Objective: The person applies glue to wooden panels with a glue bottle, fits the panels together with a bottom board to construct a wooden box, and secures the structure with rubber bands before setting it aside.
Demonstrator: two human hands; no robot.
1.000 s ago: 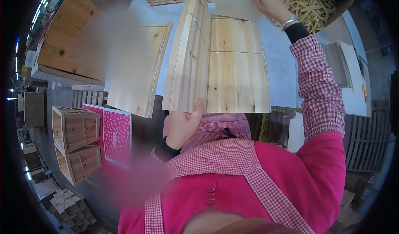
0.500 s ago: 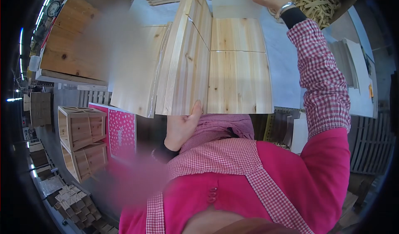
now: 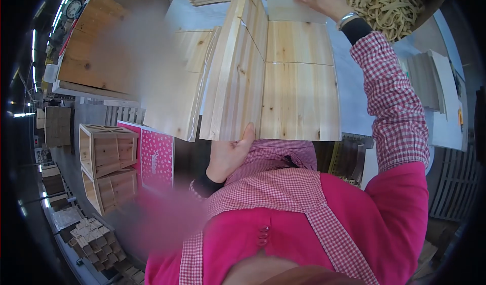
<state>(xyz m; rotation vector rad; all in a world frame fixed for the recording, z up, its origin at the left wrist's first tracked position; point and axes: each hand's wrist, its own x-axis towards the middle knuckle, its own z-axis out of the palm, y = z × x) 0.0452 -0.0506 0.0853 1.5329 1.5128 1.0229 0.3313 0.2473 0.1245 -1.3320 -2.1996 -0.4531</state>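
Pale wooden boards (image 3: 298,97), each with a groove across it, lie before me at the table's front edge. Another board stack (image 3: 238,72) stands tilted up on its edge beside them. My left hand (image 3: 230,156) is closed on its near lower end, thumb on the face and the other fingers underneath, partly hidden. Beyond the flat boards is a whitish panel or sheet (image 3: 288,9). Over its right edge my right hand (image 3: 326,0) reaches with fingers apart, the tips partly cut off by the frame; whether it touches the panel I cannot tell.
At the upper right a box holds many tan strips (image 3: 382,9). More boards (image 3: 177,97) lie left, partly blurred by something close to the lens. A large wooden box (image 3: 93,47) stands further left, above wooden crates (image 3: 114,150) and a pink patterned panel (image 3: 157,158).
The view has shifted slightly, so things appear further right. A wider gap shows between the tilted stack and the left boards. My right hand's fingers look more spread.
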